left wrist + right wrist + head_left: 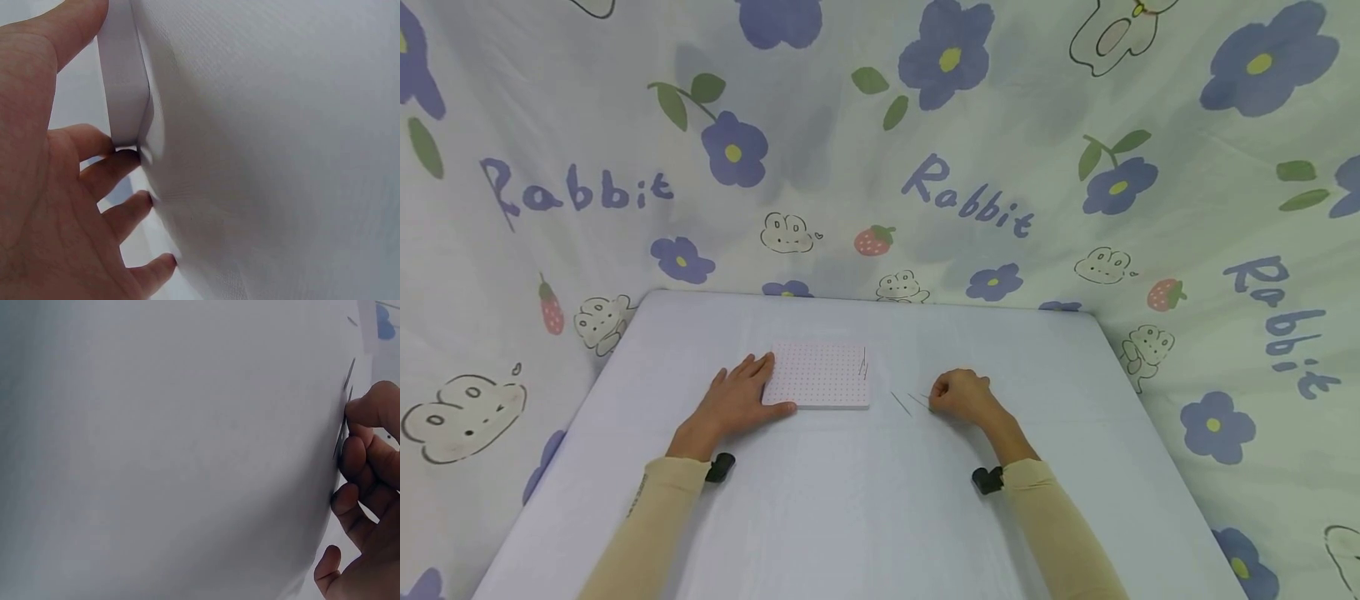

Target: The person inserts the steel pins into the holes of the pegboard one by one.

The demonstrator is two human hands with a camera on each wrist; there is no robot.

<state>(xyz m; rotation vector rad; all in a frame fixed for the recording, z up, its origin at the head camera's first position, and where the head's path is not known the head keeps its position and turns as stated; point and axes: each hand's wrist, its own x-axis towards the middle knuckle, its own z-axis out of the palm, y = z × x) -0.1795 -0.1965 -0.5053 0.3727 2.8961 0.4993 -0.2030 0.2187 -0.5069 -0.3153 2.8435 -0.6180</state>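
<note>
A white board with a grid of small reddish dots (816, 375) lies on the table. Several thin dark needles (863, 365) show at its right edge; whether they stand or lie is unclear. My left hand (739, 398) touches the board's near left corner, thumb along the front edge, other fingers spread at the left side. The left wrist view shows the board's side wall (124, 81) between thumb and fingers. Right of the board, my right hand (961, 393) pinches a thin needle (342, 434) low over the table. Another needle (901, 404) lies just left of that hand.
A white cloth covers the table (850, 517). Behind and beside it hangs a curtain (820, 142) with flowers and rabbits. Black wrist cameras (721, 467) sit below both hands, at the cuffs of the beige sleeves (1060, 525).
</note>
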